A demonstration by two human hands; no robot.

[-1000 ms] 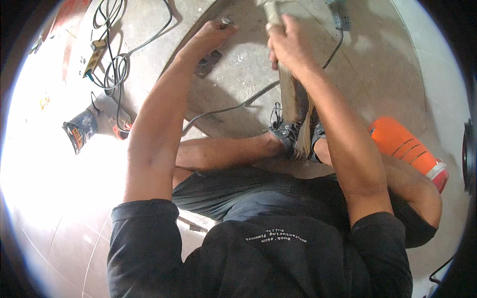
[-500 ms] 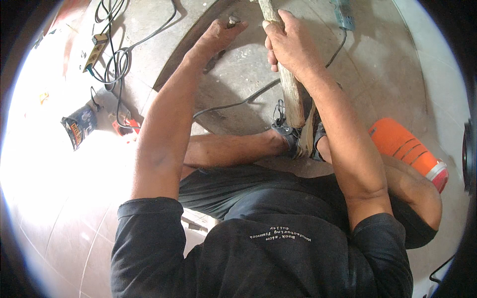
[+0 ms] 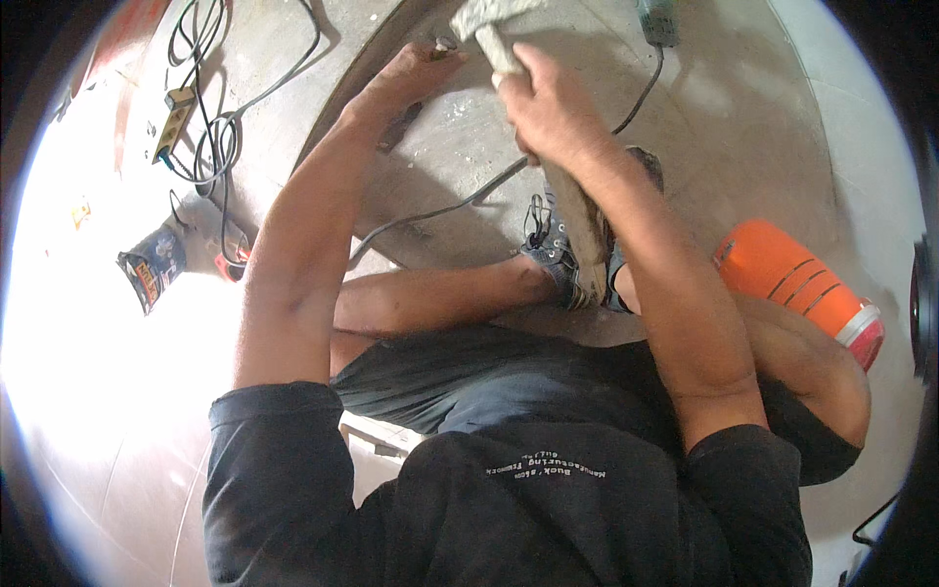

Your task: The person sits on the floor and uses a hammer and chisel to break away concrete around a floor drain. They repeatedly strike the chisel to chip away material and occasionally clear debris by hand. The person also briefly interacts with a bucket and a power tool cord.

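Note:
My right hand (image 3: pixel 553 108) grips a long, narrow wooden piece (image 3: pixel 585 230) that runs from the top of the view down to my shoes (image 3: pixel 558 259). Its upper end (image 3: pixel 484 20) looks pale and rough. My left hand (image 3: pixel 416 73) lies flat, fingers spread, on a large round brown board (image 3: pixel 460 166) on the floor, close beside the wooden piece. I sit with my legs folded, feet resting on the board's near edge.
A grey cable (image 3: pixel 460 201) crosses the board toward a power tool (image 3: pixel 657 20) at the top. An orange cylinder (image 3: pixel 797 289) lies at my right knee. Black cords and a power strip (image 3: pixel 186 108) sit at upper left, with a dark packet (image 3: pixel 152 274) on the floor.
The view has shifted so both hands sit lower in the picture. My right hand still grips the wooden piece, and more of its pale upper end shows. My left hand stays on the board.

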